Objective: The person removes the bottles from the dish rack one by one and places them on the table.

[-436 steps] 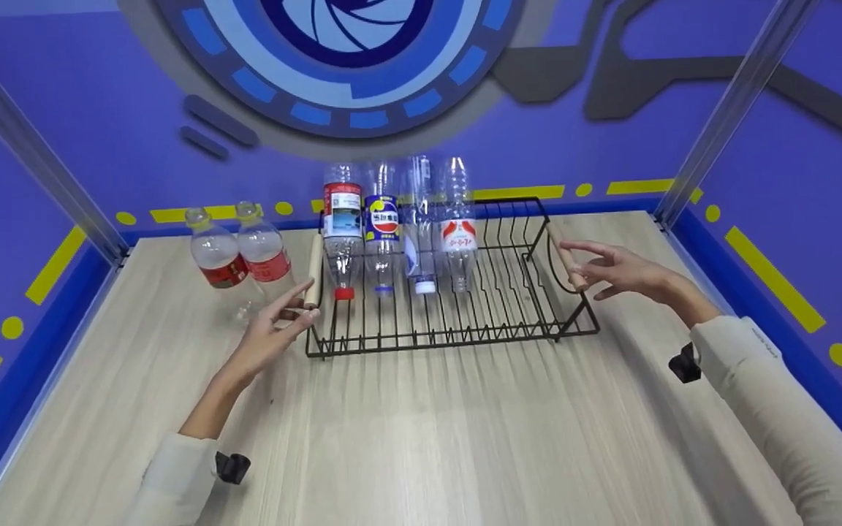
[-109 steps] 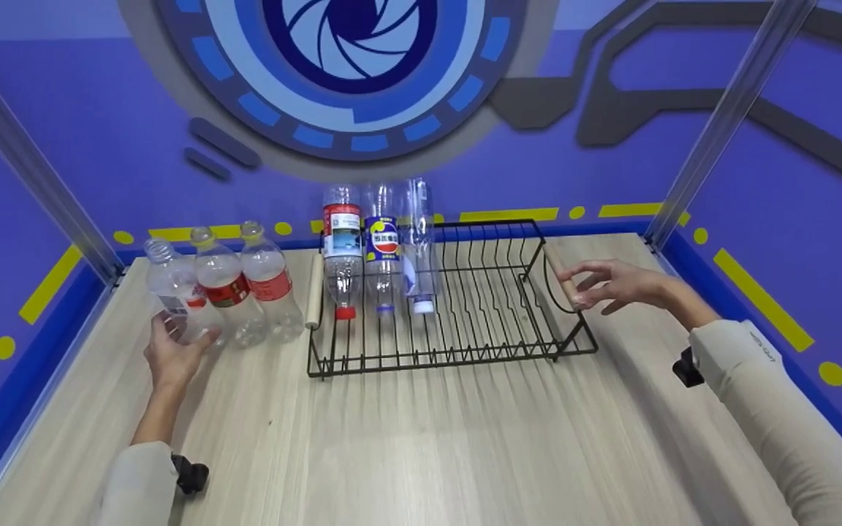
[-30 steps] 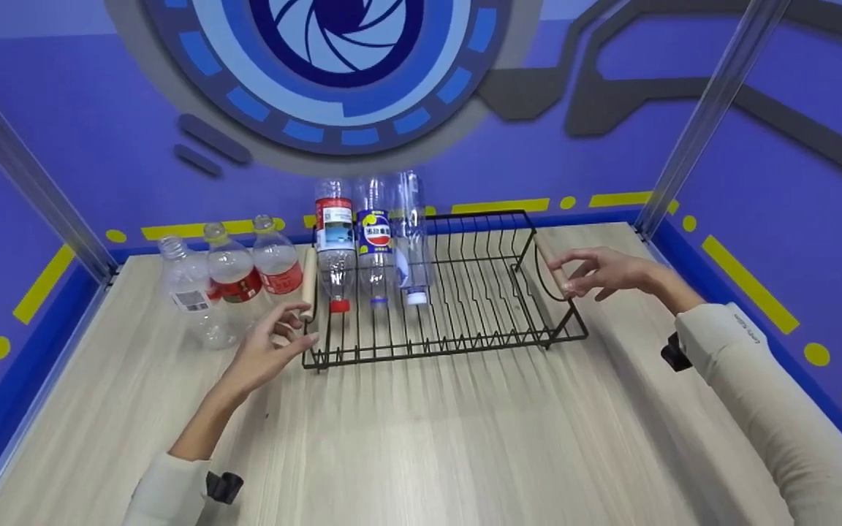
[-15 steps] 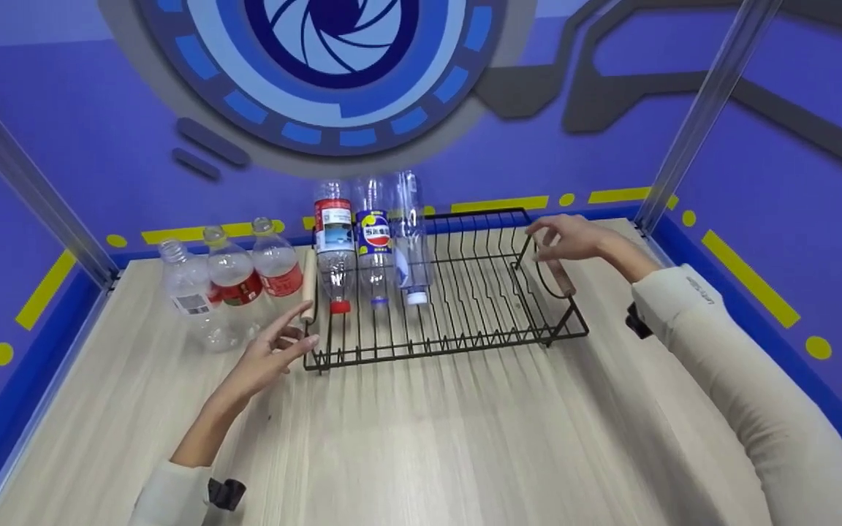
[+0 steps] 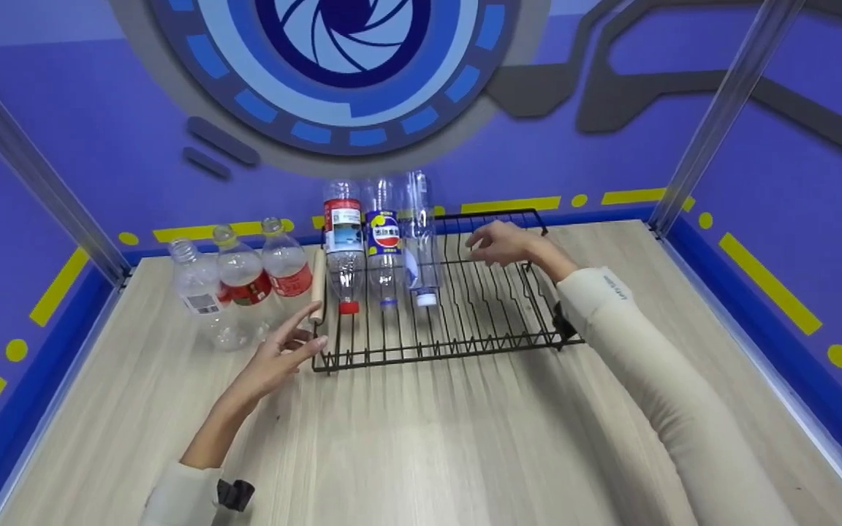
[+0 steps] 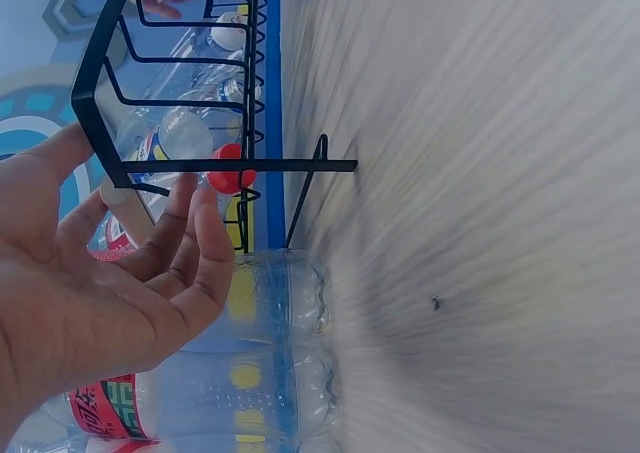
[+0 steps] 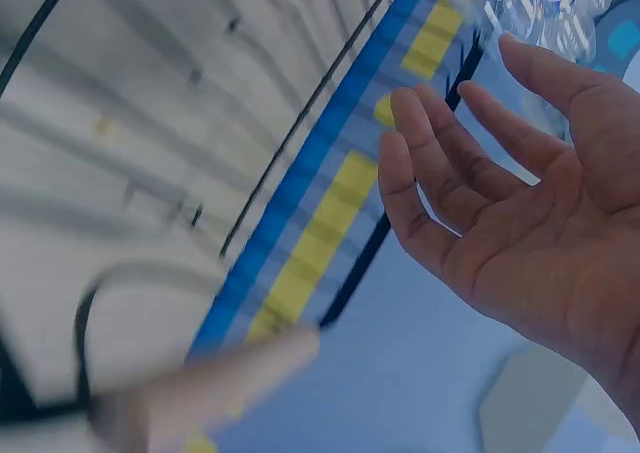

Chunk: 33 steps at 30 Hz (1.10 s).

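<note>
A black wire dish rack [image 5: 465, 349] with wooden handles stands on the table. My left hand [image 5: 275, 361] holds the near end of its left wooden handle [image 5: 318, 285], index finger against the wood, thumb by the wire corner. Above the rack's right half hovers my right hand [image 5: 503, 243], fingers loosely bent, nothing in it. Three clear plastic bottles lean cap-down in the rack: a red-capped bottle [image 5: 344, 226], a Pepsi bottle [image 5: 384, 232] and a white-capped bottle [image 5: 421, 234]. My right sleeve hides the right handle in the head view; the right wrist view shows this handle [image 7: 230, 373], blurred.
Three uncapped clear bottles stand upright left of the rack: one with a barcode label [image 5: 202, 292] and two red-labelled bottles, the middle bottle [image 5: 244, 281] and the right bottle [image 5: 287, 269]. Blue printed walls [image 5: 509, 161] enclose the back and sides of the wooden table [image 5: 421, 438].
My right hand has left the right handle and moved left over the rack. Earlier a red-and-white-labelled bottle in the rack was moved to the left group, and my left hand returned to its handle.
</note>
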Motion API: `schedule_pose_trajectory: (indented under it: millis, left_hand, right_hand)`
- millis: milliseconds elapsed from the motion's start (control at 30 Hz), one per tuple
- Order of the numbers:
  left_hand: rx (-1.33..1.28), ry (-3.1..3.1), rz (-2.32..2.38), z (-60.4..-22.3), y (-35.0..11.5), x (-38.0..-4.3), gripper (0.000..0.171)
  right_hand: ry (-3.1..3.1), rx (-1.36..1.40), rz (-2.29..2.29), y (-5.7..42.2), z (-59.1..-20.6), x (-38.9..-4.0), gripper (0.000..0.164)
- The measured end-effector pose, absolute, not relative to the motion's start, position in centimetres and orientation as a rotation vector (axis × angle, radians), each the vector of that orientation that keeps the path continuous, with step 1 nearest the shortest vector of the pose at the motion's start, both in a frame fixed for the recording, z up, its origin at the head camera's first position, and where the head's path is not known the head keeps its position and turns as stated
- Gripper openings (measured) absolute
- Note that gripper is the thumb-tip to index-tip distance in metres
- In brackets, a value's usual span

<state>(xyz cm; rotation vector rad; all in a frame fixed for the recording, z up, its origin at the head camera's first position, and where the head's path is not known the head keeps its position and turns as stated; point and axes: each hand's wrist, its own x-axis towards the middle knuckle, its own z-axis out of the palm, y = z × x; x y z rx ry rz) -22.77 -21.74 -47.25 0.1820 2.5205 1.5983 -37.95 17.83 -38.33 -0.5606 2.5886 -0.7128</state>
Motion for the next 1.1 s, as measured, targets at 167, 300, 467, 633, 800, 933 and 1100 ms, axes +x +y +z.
schedule_pose_trajectory:
  millis: [167,300,467,633,800,933,1100]
  left_hand:
    - [0.223,2.556,1.629,-47.7,-21.4,-22.7,0.063]
    - [0.232,2.544,1.640,-47.9,-21.4,-22.6,0.063]
    - [0.233,2.552,1.623,-48.1,-21.5,-22.7,0.063]
    - [0.232,2.566,1.603,-48.1,-21.7,-23.0,0.063]
    - [0.231,2.574,1.603,-48.0,-21.7,-23.0,0.063]
    - [0.237,2.572,1.613,-48.0,-21.6,-23.0,0.062]
    - [0.236,2.585,1.607,-48.0,-21.6,-22.8,0.062]
  right_hand:
    - [2.414,-0.451,-0.804,15.0,-39.5,-38.2,0.064]
    - [2.369,-0.396,-0.812,13.0,-40.3,-38.2,0.077]
    - [2.365,-0.366,-0.856,11.6,-41.0,-38.4,0.089]
    - [2.328,-0.329,-0.925,11.1,-41.1,-38.6,0.085]
    - [2.321,-0.303,-0.947,11.2,-40.7,-38.6,0.081]
    - [2.299,-0.268,-1.002,11.1,-40.6,-38.6,0.085]
    - [2.264,-0.196,-1.077,10.6,-40.5,-38.5,0.100]
